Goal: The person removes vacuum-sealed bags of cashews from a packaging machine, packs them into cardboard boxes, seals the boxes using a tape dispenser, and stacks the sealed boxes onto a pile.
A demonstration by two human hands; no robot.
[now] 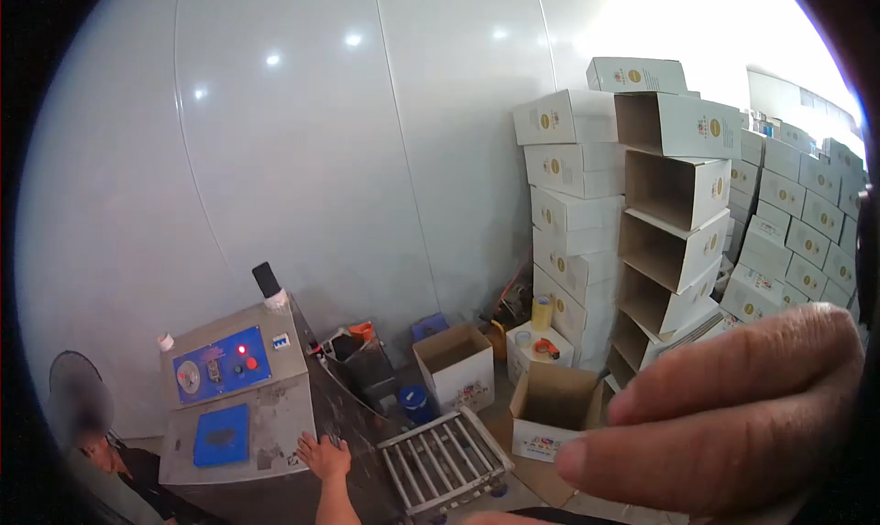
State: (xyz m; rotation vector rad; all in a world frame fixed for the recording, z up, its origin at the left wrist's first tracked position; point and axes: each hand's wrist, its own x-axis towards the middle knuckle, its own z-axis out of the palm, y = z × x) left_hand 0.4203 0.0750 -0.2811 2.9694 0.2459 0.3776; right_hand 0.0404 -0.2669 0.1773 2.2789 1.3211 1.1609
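My left hand [326, 455] rests with spread fingers at the right edge of a metal machine top [286, 415] and holds nothing. Beside it on that surface lies a blue square pad [221, 435]. Very close to the camera, my right hand [733, 415] fills the lower right. Its fingers are stretched out, with a gap between two of them, and no object shows in it. Part of the hand is cut off by the view's edge. Behind its fingertips stands an open carton [550, 433].
A blue control panel [223, 364] with a red light and a phone [266, 279] top the machine. A roller conveyor [446, 461] adjoins it. Stacked open cartons [674, 190] rise at right. Tape rolls [543, 312] sit on a box. Another person [128, 470] is at far left.
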